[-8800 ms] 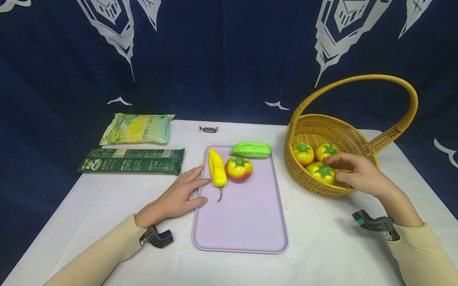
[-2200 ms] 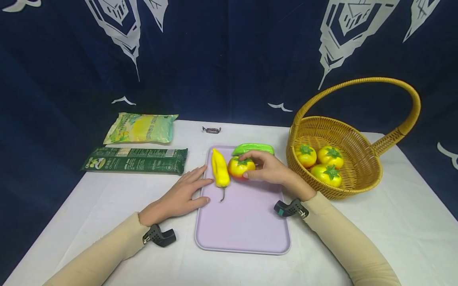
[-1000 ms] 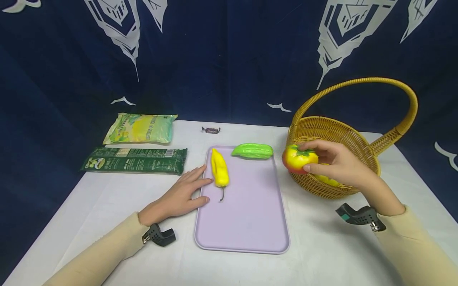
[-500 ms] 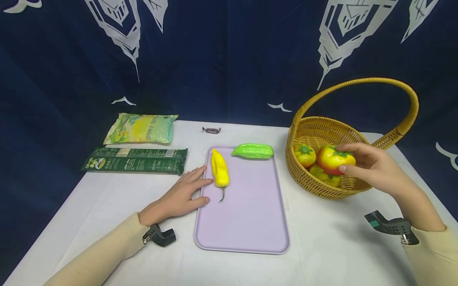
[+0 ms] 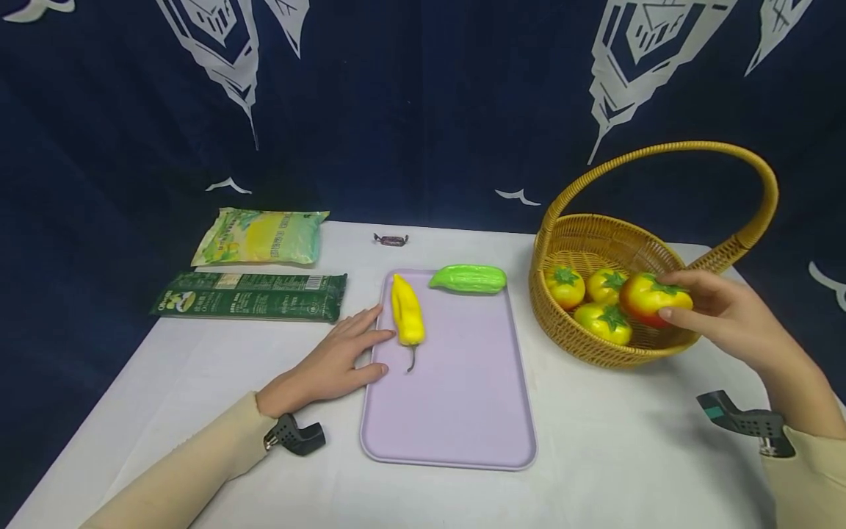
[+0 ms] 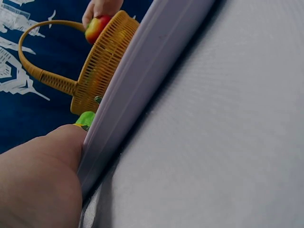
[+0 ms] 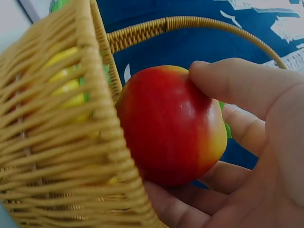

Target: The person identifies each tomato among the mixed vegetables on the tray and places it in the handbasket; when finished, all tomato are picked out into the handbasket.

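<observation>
My right hand grips a red-and-yellow tomato with a green leafy top, thumb on the near side. It is held at the right part of the wicker basket, and in the right wrist view the tomato shows just past the rim. Three yellower tomatoes, one of them a greenish tomato, lie inside the basket. My left hand lies with fingers spread at the left edge of the lilac tray. Beside its fingertips, a yellow pepper rests on the tray.
A green cucumber-like vegetable lies at the tray's far right corner. Behind the left hand are a dark green packet and a yellow-green bag. A small wrapped candy sits at the back. The basket's tall handle arches overhead.
My right hand has taken the red-and-yellow tomato off the tray and carried it right, over the basket to its right side. The left hand stays at the tray's edge.
</observation>
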The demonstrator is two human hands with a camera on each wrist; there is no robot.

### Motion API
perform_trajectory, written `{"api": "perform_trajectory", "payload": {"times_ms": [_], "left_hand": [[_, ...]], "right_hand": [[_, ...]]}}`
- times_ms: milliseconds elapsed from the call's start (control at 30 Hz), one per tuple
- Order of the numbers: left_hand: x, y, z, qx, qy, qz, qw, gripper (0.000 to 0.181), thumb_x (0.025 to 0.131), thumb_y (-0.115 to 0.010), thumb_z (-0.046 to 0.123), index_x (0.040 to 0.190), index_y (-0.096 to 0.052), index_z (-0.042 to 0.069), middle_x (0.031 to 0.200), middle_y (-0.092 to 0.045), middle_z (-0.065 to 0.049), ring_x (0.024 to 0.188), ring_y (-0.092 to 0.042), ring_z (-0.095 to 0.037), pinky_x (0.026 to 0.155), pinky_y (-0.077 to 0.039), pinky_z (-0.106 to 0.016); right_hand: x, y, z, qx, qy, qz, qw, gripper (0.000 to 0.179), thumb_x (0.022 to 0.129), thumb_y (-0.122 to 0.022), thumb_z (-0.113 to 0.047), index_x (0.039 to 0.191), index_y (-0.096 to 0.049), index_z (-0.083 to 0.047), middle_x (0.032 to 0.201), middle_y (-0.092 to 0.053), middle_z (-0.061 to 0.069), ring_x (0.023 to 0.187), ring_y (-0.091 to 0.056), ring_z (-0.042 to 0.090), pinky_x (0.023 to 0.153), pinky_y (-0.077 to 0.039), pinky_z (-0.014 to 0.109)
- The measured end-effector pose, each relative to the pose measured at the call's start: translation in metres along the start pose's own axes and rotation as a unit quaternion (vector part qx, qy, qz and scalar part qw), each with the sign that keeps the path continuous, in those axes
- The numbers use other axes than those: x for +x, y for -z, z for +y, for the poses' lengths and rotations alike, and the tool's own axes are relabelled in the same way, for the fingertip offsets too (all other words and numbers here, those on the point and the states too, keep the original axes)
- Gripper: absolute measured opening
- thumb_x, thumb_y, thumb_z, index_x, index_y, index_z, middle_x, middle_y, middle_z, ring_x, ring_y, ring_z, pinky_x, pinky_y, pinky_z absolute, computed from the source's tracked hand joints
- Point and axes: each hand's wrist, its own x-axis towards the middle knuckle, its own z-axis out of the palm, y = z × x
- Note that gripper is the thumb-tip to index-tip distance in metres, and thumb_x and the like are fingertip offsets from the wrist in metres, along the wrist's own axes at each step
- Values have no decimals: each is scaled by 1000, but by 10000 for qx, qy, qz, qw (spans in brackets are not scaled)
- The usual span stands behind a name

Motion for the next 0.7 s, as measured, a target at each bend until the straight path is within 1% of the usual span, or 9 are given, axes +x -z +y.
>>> {"api": "perform_trajectory", "payload": {"times_ms": [200, 267, 433, 567, 600, 633, 700], "left_hand": [[1, 0, 1, -4, 4, -25, 10000, 56, 93, -65, 35, 143, -60, 12, 169, -27, -16, 154, -28, -43, 126, -22, -63], [1, 0, 2, -11, -1, -21, 10000, 56, 92, -65, 34, 143, -60, 12, 168, -27, -16, 154, -28, -43, 125, -22, -63], [0, 1, 2, -36, 1, 5, 10000, 55, 92, -66, 34, 142, -60, 11, 168, -28, -17, 154, -29, -43, 126, -22, -63], [0, 1, 3, -58, 4, 3, 10000, 55, 92, -65, 33, 142, -61, 11, 168, -28, -17, 154, -28, -43, 126, -22, -62], [0, 2, 3, -65, 8, -1, 10000, 55, 92, -65, 34, 142, -61, 11, 168, -28, -17, 154, -28, -43, 126, -21, -62], [0, 2, 3, -65, 8, -3, 10000, 55, 92, -65, 34, 142, -61, 10, 168, -28, -17, 154, -28, -43, 126, -21, -62], [0, 1, 2, -61, 3, 4, 10000, 55, 92, -65, 33, 142, -61, 10, 168, -28, -17, 154, -29, -44, 126, -21, -63]], "right_hand": [[0, 1, 8, -283, -79, 72, 9995, 37, 90, -73, -5, 124, -60, -4, 107, -48, -37, 90, -47, -25, 70, -43, -2], [1, 2, 8, -372, -120, 62, 9992, 39, 90, -74, -6, 125, -59, 0, 107, -47, -39, 89, -46, -26, 69, -43, -1], [3, 1, 6, -505, -175, -15, 9986, 41, 89, -75, -8, 126, -59, 2, 106, -46, -38, 87, -46, -24, 68, -43, 0], [4, 1, 6, -535, -96, -72, 9985, 40, 88, -75, -6, 124, -61, 2, 104, -48, -37, 86, -48, -21, 68, -44, 0], [5, 1, 6, -554, -86, -85, 9984, 40, 87, -76, -7, 124, -61, 2, 104, -49, -35, 86, -48, -20, 68, -44, 1], [5, 1, 6, -591, -83, -93, 9982, 40, 87, -76, -7, 124, -62, 1, 106, -52, -30, 85, -48, -20, 68, -44, 1], [6, 0, 6, -681, -96, -125, 9976, 41, 87, -76, -8, 124, -63, 0, 111, -62, -14, 85, -47, -21, 67, -43, 1]]}}
